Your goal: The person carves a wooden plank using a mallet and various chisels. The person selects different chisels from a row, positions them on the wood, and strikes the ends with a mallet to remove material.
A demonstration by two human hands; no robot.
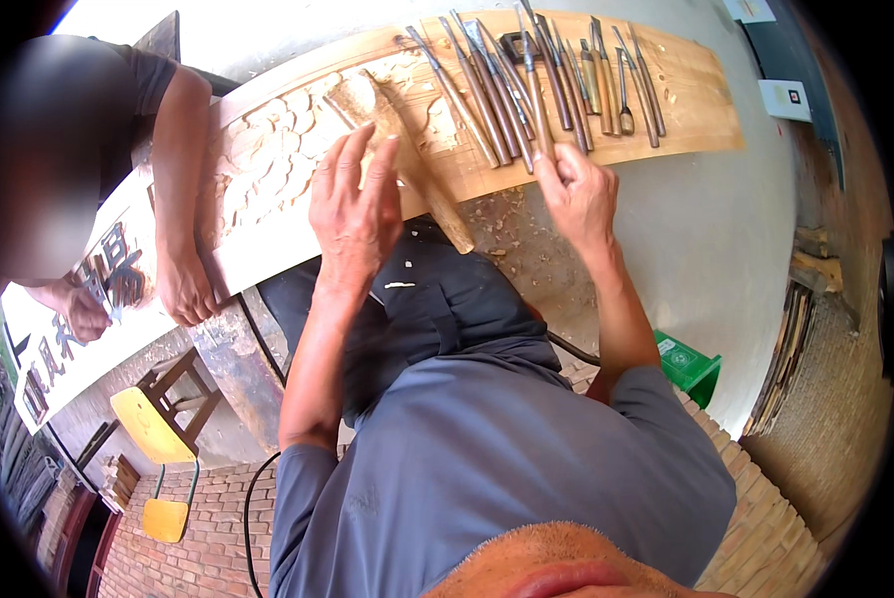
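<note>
My right hand (pixel 579 194) is closed, thumb and fingers pinching the handle end of a carving chisel (pixel 538 105) whose blade points away over the wooden board (pixel 676 70). My left hand (pixel 357 204) is open with fingers apart, above the near edge of the board. Close by its fingers lies a wooden mallet (pixel 417 169), its handle end sticking out past the board's edge. In the left part, the board's surface bears a carved relief (pixel 268 159) of curved shapes, with wood shavings on it. More chisels (pixel 475 90) lie side by side around the one I hold.
At the left a person (pixel 176 189) leans over a white panel with dark characters, one hand on a small tool. A yellow chair (pixel 153 424) stands lower left. To my right are a green bin (pixel 686 367) and stacked thin boards (pixel 781 359). A cable (pixel 248 508) trails over the brick floor.
</note>
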